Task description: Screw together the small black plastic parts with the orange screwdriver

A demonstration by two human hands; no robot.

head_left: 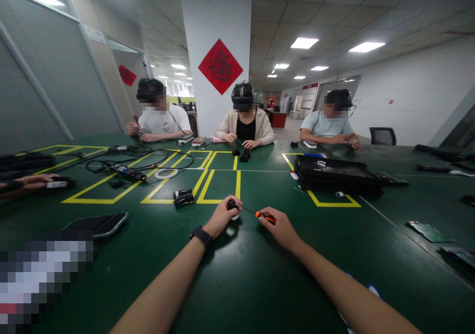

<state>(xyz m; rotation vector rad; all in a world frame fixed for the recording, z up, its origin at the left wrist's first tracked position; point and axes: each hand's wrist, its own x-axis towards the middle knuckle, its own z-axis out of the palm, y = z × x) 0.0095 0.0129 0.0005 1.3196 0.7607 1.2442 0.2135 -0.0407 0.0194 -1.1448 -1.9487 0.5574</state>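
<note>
My left hand (223,215), with a dark watch on its wrist, is closed around a small black cylindrical part (232,204) with a whitish piece at its lower end. My right hand (279,225) grips the orange and black handle of a screwdriver (265,217). The screwdriver's thin shaft points left toward the black part. Whether its tip touches the part I cannot make out. Just left of my left hand, a pair of black cylindrical parts (183,197) lies on the green table (237,284).
A black tray (334,173) stands right of centre, with a green circuit board (430,231) farther right. Cables (122,168) and a white ring (166,174) lie at left, near a dark phone-like slab (96,225). Three people sit opposite; another person's hand (40,179) is at far left.
</note>
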